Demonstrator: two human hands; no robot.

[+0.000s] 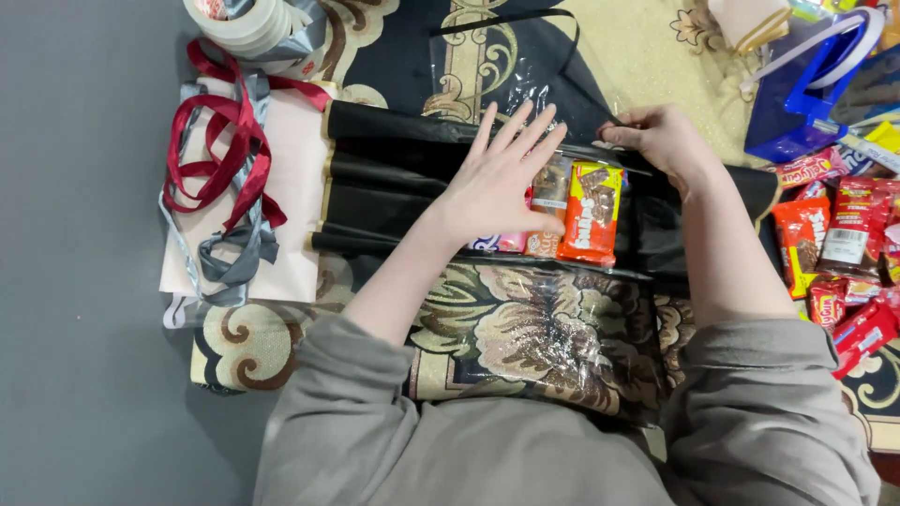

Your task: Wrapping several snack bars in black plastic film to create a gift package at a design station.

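Though cluttered, ornate carpet (234,349), grey floor (84,281)

We see a grey floor (84,281) carrying a patterned black-and-gold rug (525,328). Directly on the rug lie a pale paper sheet (291,187) with red and grey ribbons (225,169), a black wrapping sheet (394,187), clear cellophane (506,66) and a blue bag (806,84). We note tape rolls (248,23) top left and red snack packets (844,253) piled right.
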